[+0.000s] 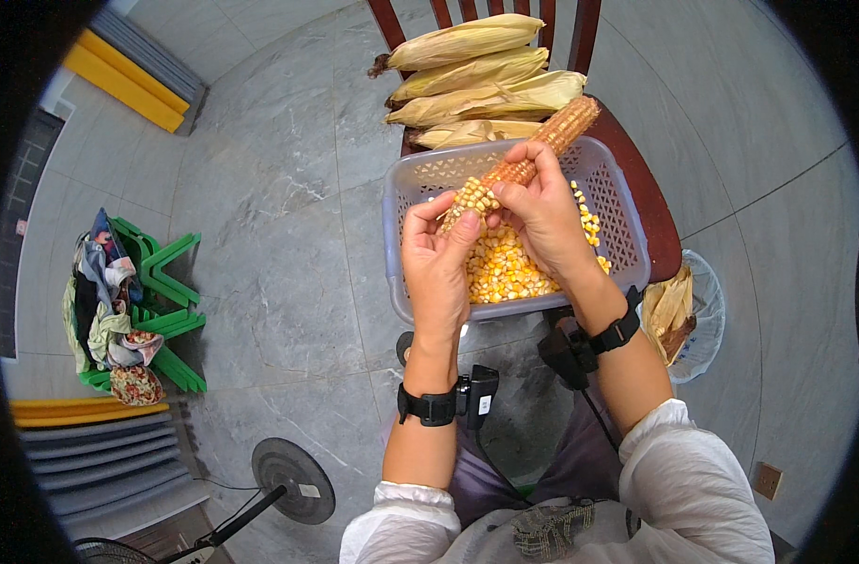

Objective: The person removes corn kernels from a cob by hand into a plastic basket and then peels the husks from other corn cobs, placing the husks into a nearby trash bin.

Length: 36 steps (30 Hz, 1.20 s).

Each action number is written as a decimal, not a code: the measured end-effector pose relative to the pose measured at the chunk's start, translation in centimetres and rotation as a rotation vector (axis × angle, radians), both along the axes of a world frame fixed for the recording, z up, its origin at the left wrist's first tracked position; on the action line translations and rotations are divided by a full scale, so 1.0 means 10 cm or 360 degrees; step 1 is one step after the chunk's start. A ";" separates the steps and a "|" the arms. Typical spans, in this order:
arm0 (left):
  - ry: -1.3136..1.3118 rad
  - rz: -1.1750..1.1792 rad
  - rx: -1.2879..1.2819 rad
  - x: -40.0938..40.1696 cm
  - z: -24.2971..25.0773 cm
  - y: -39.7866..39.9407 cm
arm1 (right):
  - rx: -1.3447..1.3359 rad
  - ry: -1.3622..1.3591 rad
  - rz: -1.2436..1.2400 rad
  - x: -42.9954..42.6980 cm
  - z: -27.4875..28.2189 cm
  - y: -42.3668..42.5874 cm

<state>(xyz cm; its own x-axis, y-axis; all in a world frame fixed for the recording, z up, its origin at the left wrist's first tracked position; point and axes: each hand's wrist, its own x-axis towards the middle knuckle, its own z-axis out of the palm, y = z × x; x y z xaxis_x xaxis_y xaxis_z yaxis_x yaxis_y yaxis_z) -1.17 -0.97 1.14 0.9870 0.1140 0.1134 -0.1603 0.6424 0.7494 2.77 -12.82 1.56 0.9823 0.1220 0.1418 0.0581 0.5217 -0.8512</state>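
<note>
A partly shelled corn cob (569, 127) is held slantwise above a purple-grey plastic basket (394, 233). My left hand (438, 247) grips its lower end, where some kernels still cling. Around the middle of the cob closes my right hand (542, 204), its thumb against the edge of the kernel patch. The upper length is bare and reddish brown. Loose yellow and white corn kernels (507, 268) lie heaped in the basket below, partly hidden by my hands. Behind the basket, several corn ears in dry husks (472, 74) rest side by side on the chair.
The basket sits on a dark red wooden chair (648, 211). A lined bin (708, 310) with husks (669, 307) stands right of it. At left are green plastic stools (169, 282) piled with cloths (112, 324). A fan's round base (293, 481) lies lower left. Both wrists wear strapped devices.
</note>
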 end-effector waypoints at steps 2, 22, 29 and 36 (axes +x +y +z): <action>0.0015 0.0017 -0.0022 0.01 0.00 0.00 | 0.0022 -0.0007 -0.0003 0.00 0.00 0.01; 0.0073 -0.0035 -0.0273 0.09 -0.11 0.10 | -0.0045 -0.0088 0.0054 -0.03 0.02 0.05; 0.0099 -0.0118 -0.0520 0.10 -0.08 0.12 | -0.0576 -0.0526 -0.0445 -0.09 -0.02 0.16; 0.0124 -0.0151 -0.0568 0.10 -0.06 0.13 | -0.1140 -0.1008 -0.0640 -0.14 -0.01 0.11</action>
<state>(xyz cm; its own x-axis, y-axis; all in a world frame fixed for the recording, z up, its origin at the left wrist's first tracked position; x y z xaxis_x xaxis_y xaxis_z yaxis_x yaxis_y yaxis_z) -0.22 0.32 0.53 0.9992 0.0403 0.0072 -0.0388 0.8745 0.4835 1.39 -11.69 1.45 0.7401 0.0606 0.6698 0.6606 -0.2516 -0.7073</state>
